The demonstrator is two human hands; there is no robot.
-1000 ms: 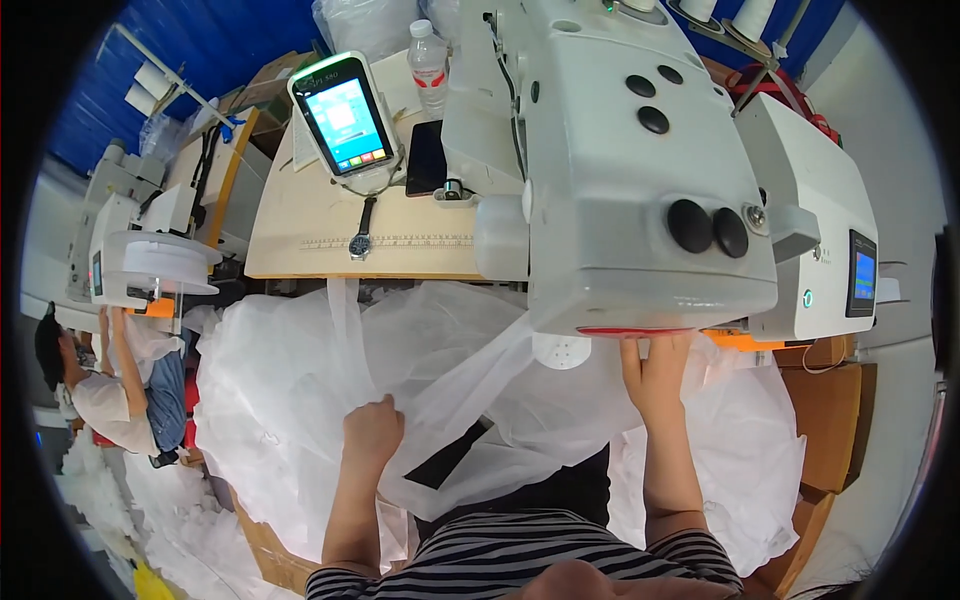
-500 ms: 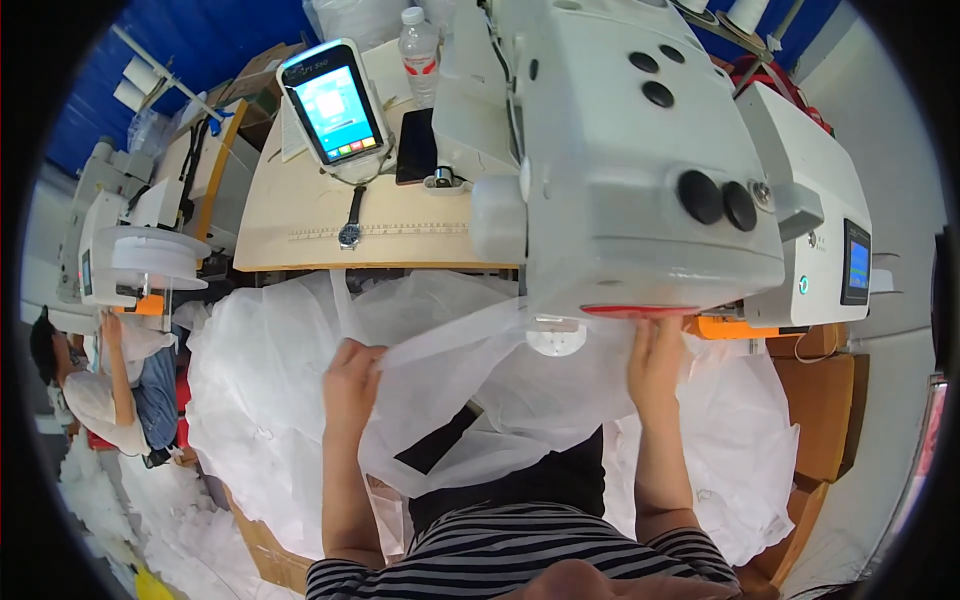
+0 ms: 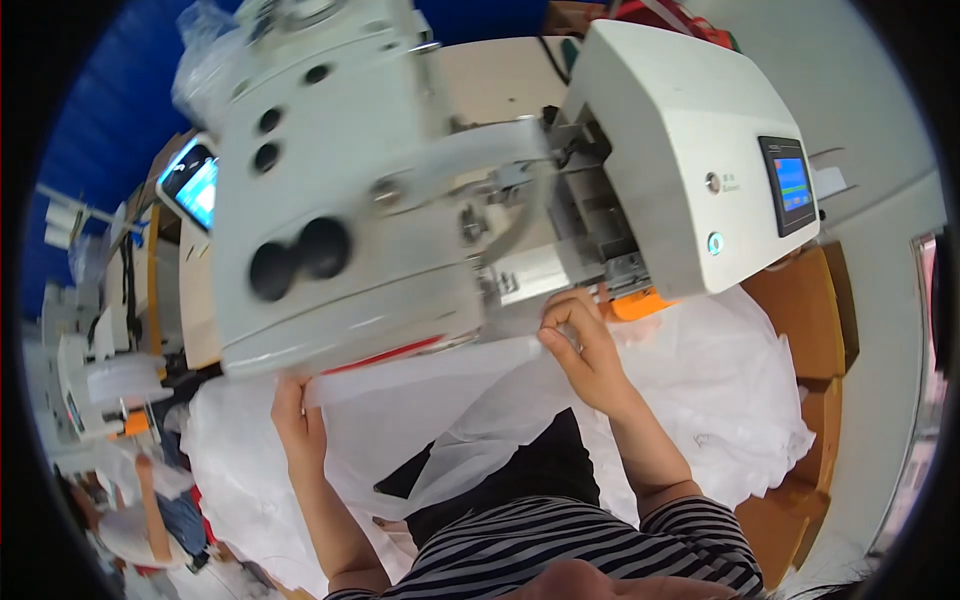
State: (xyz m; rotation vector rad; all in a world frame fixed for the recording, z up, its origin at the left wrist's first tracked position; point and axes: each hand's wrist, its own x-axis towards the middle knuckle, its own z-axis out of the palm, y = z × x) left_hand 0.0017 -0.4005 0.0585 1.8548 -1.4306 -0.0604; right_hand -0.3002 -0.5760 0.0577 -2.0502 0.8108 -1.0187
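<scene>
A long piece of sheer white fabric stretches between my hands below the front of a white sewing machine. My left hand is closed on its left end, close under the machine head's lower edge; the fingertips are partly hidden. With thumb and fingers pinched, my right hand grips the fabric's other end beside the machine's metal work area. From the strip, loose cloth hangs across my lap.
A white control box with a small screen stands to the right, above an orange part. Brown cartons are stacked at far right. A tablet-like panel glows at left. Another person sits at a machine at lower left.
The view has swung right, bringing the metal work area into sight. My right hand now shows fully beside it, its fingertips no longer behind the machine head. The fabric between my hands is drawn straighter.
</scene>
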